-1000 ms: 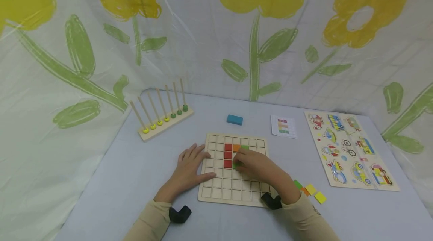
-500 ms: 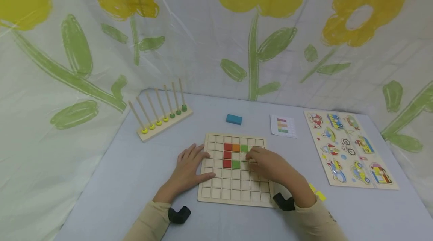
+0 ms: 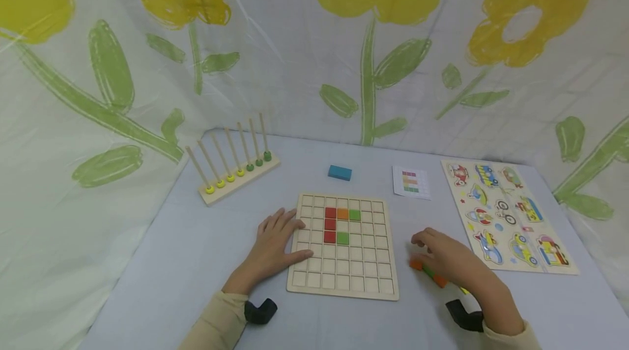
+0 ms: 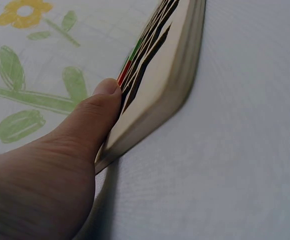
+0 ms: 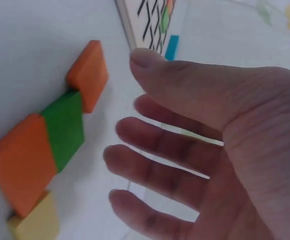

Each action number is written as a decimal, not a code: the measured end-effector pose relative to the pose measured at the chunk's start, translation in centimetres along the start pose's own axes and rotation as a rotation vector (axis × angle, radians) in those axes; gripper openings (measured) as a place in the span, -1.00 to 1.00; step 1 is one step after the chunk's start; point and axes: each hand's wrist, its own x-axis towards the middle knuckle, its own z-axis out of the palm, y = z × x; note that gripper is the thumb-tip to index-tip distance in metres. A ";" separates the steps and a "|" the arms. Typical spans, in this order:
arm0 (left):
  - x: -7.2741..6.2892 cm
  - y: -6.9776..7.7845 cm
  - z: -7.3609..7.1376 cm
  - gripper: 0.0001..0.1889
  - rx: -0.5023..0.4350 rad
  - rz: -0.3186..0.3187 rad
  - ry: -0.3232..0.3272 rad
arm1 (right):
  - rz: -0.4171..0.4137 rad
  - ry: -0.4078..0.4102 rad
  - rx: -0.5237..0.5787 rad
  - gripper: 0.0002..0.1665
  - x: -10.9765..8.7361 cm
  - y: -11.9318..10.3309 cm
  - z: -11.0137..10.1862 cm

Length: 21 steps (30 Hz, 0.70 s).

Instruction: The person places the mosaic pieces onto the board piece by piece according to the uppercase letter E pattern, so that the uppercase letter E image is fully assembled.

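A square wooden grid board [image 3: 351,268] lies on the table. My left hand [image 3: 271,243] rests on its left edge, the thumb [image 4: 102,97] touching the top face in the left wrist view. In the grid sit three red tiles [image 3: 330,224] in a column, an orange tile [image 3: 342,213], and two green tiles [image 3: 342,238]. Right of the board, my right hand [image 3: 444,254] hovers over loose tiles with fingers apart and nothing between them. The right wrist view has two orange tiles [image 5: 89,75], a green tile [image 5: 65,130] and a yellow tile [image 5: 37,220] beside its fingertips.
Behind the board lie a blue block [image 3: 340,173] and a printed pattern card [image 3: 417,186]. A rack of upright pegs with yellow and green beads [image 3: 241,182] stands at back left. At right is a vehicle picture puzzle [image 3: 511,219].
My right hand has left the board and moved right to the loose tiles, uncovering a green tile in the grid. The left hand stays on the board's edge.
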 end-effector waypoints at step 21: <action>-0.1 0.0 0.1 -0.34 0.002 0.002 0.006 | -0.035 0.033 -0.038 -0.72 -0.6 0.4 1.4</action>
